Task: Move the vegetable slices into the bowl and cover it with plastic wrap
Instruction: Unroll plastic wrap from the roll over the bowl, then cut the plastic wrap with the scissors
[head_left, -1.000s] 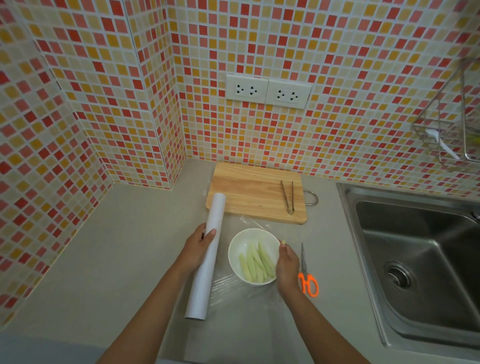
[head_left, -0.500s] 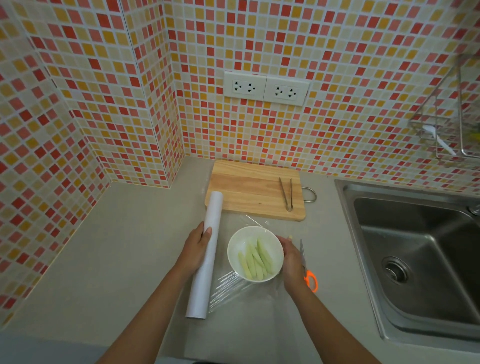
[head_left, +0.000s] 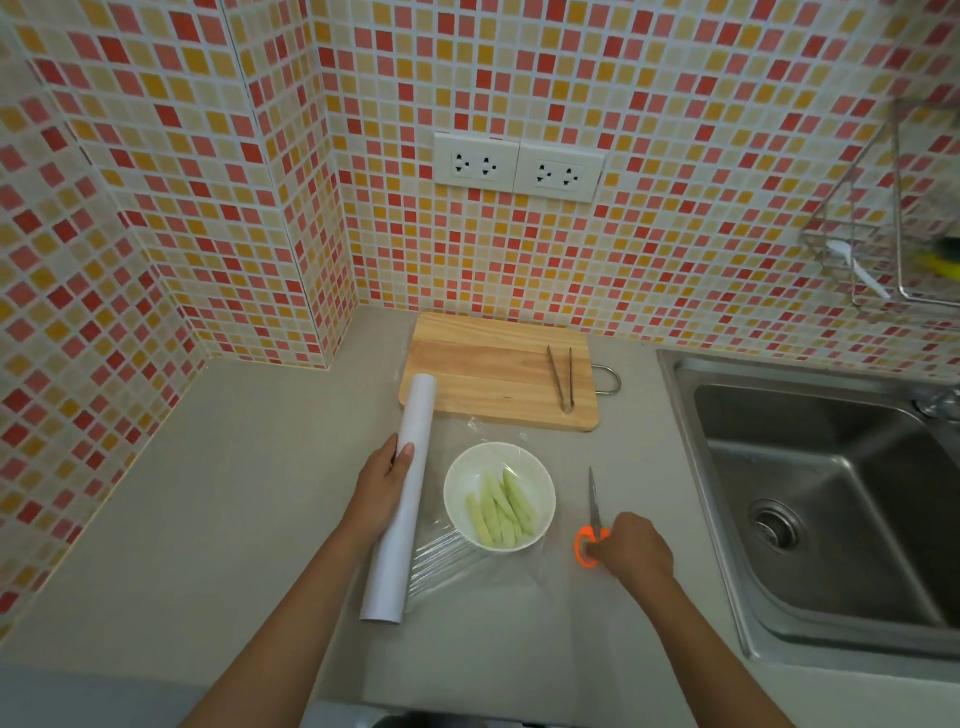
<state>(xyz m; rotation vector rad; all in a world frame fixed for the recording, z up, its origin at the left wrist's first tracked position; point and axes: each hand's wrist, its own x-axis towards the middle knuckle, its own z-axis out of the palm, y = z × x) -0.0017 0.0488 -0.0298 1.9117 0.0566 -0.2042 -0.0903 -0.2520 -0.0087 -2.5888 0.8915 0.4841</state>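
Note:
A white bowl (head_left: 457, 483) stands on the counter and holds several pale green vegetable slices (head_left: 501, 506). A sheet of clear plastic wrap (head_left: 457, 566) lies spread on the counter under and around the bowl, still joined to the white roll (head_left: 402, 499) at its left. My left hand (head_left: 382, 486) rests on the roll, fingers curled over it. My right hand (head_left: 631, 551) lies on the orange handles of the scissors (head_left: 592, 506), right of the bowl; the blades point away from me.
A wooden cutting board (head_left: 493, 369) with metal tongs (head_left: 561, 376) lies behind the bowl against the tiled wall. A steel sink (head_left: 831, 499) fills the right side. A wire rack (head_left: 883, 249) hangs on the wall above it.
My right hand has let go of the bowl's right rim and moved right and toward me onto the scissors' handles. My left hand stays on the roll.

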